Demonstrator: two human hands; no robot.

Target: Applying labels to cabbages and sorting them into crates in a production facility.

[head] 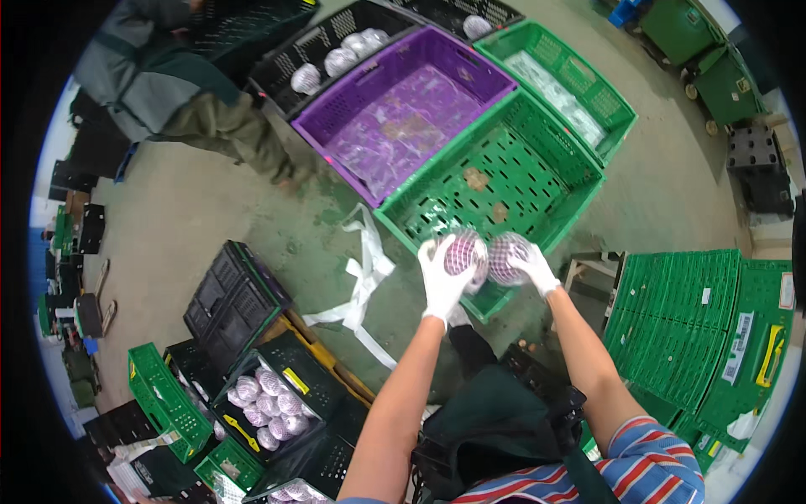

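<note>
Both my hands wear white gloves. My left hand point(439, 277) grips a round purple thing in white netting point(465, 253), perhaps a netted red cabbage. Beside it, my right hand point(534, 269) is closed on another netted purple ball point(507, 257). Both balls are held over the near edge of a green plastic crate point(488, 178), which has brown residue on its floor. A purple plastic crate point(403, 120) adjoins it, with scraps of clear film inside. A black crate point(306, 47) behind holds several netted balls point(340, 62).
Lower left, a black crate point(302, 453) holds netted balls point(271, 403). White strapping point(362, 277) lies on the floor. Stacked green crates point(674, 321) stand at right, wheeled green bins point(683, 31) at top right. A person in grey point(164, 101) is at upper left.
</note>
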